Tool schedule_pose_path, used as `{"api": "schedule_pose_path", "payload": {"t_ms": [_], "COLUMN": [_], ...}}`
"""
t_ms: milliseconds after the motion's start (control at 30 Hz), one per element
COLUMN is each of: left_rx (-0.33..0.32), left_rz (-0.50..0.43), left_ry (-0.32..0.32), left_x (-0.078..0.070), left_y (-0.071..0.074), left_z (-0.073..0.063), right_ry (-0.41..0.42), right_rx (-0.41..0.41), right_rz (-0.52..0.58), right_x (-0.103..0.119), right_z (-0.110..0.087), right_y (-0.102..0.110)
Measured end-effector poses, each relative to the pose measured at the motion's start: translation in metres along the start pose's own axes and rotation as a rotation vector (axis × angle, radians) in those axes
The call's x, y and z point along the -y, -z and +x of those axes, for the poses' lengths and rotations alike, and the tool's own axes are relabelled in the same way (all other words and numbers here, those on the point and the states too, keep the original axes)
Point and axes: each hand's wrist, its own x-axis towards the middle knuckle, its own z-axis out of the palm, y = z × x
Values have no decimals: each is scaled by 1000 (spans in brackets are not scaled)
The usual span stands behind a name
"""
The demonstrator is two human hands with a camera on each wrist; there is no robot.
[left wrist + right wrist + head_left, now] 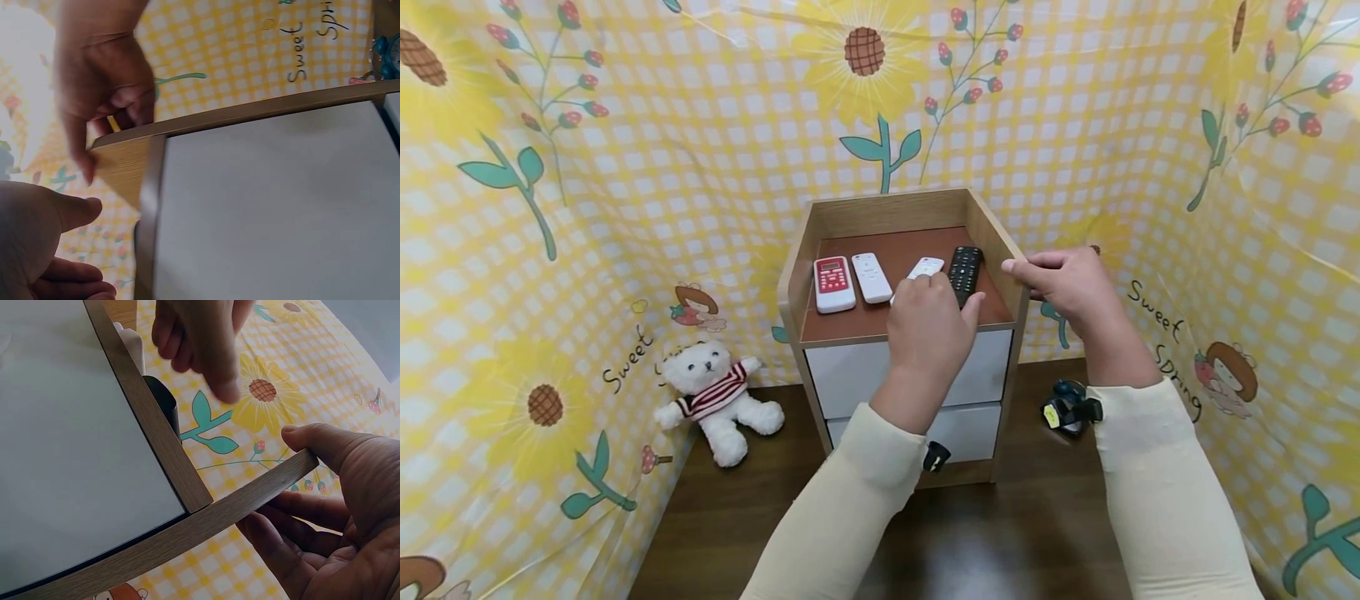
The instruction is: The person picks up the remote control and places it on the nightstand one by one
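Observation:
My left hand [931, 333] hovers over the front of a small wooden cabinet [906, 333], partly covering a white remote control [927, 267]. In the left wrist view, the thumb and fingers of that hand stand apart with nothing between them. Just right of it lies a black remote control [965, 273]. My right hand [1071, 283] grips the top of the cabinet's right side panel [269, 487], thumb on one side and fingers on the other. Left on the brown top lie a red-and-white remote control [834, 284] and another white remote control [871, 277].
Two white drawers [842, 379] form the cabinet's front. A white teddy bear [718, 400] in a striped top sits on the dark wooden floor [700, 533] at left. At right stands a teal alarm clock [389, 57]. Yellow checked cloth [700, 208] hangs around the cabinet.

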Motion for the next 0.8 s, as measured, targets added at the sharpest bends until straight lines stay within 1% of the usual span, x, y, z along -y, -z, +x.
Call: {"api": "schedule_pose_path", "payload": {"t_ms": [100,167,233,367,467,567,667,733,767,800], "left_rx": [-61,-108,-145,-201,-238,-284,-319,-314,-293,-261], "left_rz": [-92,-146,-171,-177,-185,-232,-311,-346,-363,-370], "left_ry": [1,-3,-7,3,26,54,97,130,152,169], "left_x": [10,21,36,74,111,148,182,203,212,222], "left_y": [11,20,31,51,59,55,45,36,32,27], "left_z": [-3,-4,-5,-4,-2,-2,-10,-19,-24,-29], "right_ry": [0,-2,-5,-16,-8,45,126,179,196,220], "right_rx": [9,9,7,1,-5,-24,-58,-95,-106,-120], "right_rz": [-19,-31,-45,-51,-64,-76,-57,-93,-132,-193], "right_x": [-1,-2,-2,-2,-3,-9,-23,-36,-43,-50], "right_z": [1,1,1,2,1,-1,-5,-5,-4,-3], "right_y": [3,3,3,4,5,7,9,11,12,13]}}
